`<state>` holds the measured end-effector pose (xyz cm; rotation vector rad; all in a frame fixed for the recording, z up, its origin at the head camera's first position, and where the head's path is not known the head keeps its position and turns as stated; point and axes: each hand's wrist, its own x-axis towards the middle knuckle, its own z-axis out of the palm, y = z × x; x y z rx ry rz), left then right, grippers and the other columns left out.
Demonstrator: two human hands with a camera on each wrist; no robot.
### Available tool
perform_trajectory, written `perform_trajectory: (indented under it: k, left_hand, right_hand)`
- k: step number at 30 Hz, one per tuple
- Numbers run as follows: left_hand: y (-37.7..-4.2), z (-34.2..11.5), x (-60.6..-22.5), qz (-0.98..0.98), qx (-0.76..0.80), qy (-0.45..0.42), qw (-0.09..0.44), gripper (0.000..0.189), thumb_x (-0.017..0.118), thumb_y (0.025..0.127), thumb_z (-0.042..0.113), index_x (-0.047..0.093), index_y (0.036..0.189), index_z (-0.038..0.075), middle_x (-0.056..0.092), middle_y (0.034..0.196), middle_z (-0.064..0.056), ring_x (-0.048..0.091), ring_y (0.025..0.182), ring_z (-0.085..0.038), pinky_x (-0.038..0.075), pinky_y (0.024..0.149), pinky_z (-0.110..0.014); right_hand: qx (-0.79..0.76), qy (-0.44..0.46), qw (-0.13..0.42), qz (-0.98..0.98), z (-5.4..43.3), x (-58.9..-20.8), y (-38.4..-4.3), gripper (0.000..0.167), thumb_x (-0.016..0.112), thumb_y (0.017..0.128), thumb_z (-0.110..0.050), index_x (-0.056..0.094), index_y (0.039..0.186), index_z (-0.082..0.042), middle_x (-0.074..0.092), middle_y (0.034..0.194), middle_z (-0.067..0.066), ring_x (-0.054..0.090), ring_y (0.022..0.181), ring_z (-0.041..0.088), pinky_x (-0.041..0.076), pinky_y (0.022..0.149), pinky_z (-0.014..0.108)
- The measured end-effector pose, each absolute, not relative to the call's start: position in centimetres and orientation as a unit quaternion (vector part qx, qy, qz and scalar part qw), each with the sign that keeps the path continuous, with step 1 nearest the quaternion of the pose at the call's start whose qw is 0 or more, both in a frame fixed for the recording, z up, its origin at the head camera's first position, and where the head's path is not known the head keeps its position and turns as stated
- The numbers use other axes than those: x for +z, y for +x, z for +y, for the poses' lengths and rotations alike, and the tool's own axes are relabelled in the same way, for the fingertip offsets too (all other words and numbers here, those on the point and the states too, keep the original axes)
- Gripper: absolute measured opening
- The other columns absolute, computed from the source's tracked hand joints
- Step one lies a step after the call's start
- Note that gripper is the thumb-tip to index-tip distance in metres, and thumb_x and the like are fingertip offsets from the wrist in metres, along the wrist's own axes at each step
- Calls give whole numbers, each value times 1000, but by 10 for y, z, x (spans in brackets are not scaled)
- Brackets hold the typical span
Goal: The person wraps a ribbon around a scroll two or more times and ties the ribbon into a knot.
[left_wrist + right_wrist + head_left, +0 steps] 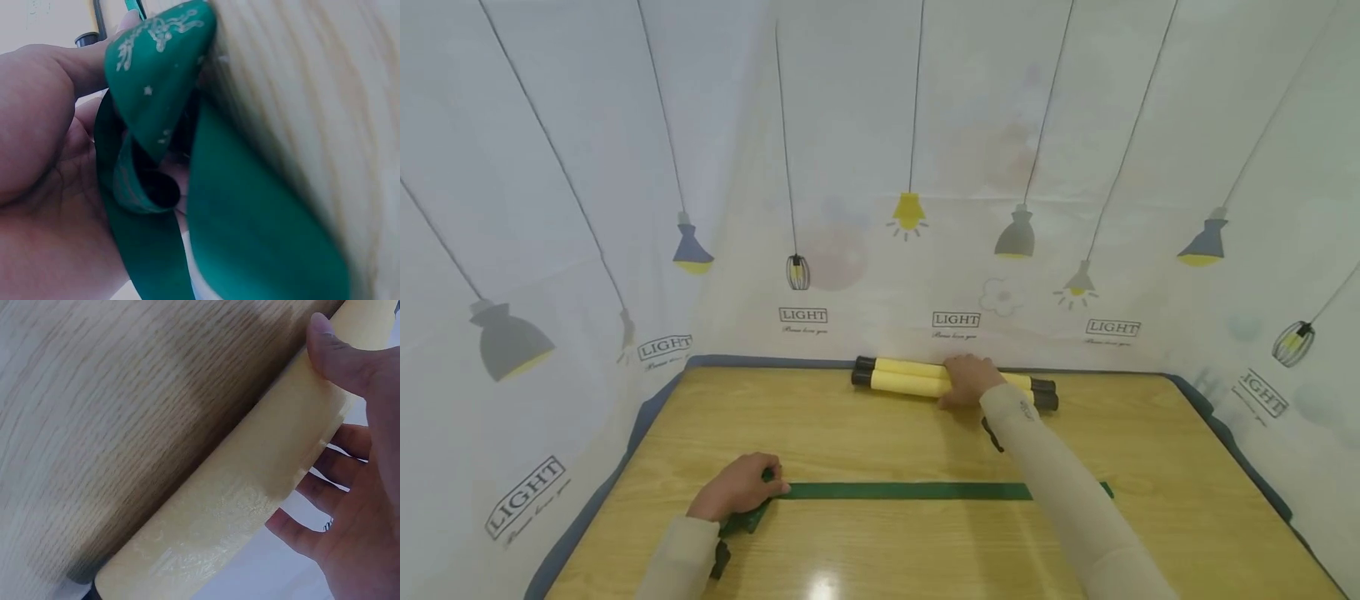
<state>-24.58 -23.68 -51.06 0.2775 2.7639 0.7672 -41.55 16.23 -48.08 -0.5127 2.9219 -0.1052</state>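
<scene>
While the left hand [739,487] pinches flat, satiny green ribbon [910,491], the curved right hand [972,382] grips black-capped yellow cylinders [910,383] beyond the ribbon.

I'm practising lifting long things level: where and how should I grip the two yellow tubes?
Probably around mid-length, from above, thumb on the near side and fingers over the far side, much as the right hand does. The yellow tubes are long, straight and lie side by side on the table, so a central grip across both should balance better than one at the black ends.
</scene>
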Motion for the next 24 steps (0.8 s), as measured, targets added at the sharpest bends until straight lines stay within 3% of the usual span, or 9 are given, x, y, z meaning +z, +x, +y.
perform_trajectory:
  k: [7,13,24]
  left_hand:
    - [-245,-237,-511,950,268,96,128,23,74,95,24,58,82,13,54,76,0,47,67,-16,41,69,-34]
    - [-243,-239,-513,948,274,86,136,23,73,96,24,58,83,13,53,75,-1,46,66,-17,40,68,-33]
    - [-241,-235,-506,949,274,89,128,23,73,96,24,58,83,13,52,75,-1,45,66,-16,38,66,-32]
  right_hand:
    - [-53,-178,92,978,168,-471,-409,57,84,80,-51,63,113,-8,68,102,6,63,93,25,54,87,48]
    - [-48,-189,98,976,170,-459,-404,55,81,81,-55,60,104,-10,61,87,2,56,79,20,47,69,37]
    - [-47,-178,107,977,171,-438,-375,61,75,84,-61,62,108,-6,65,96,6,60,84,22,53,75,40]
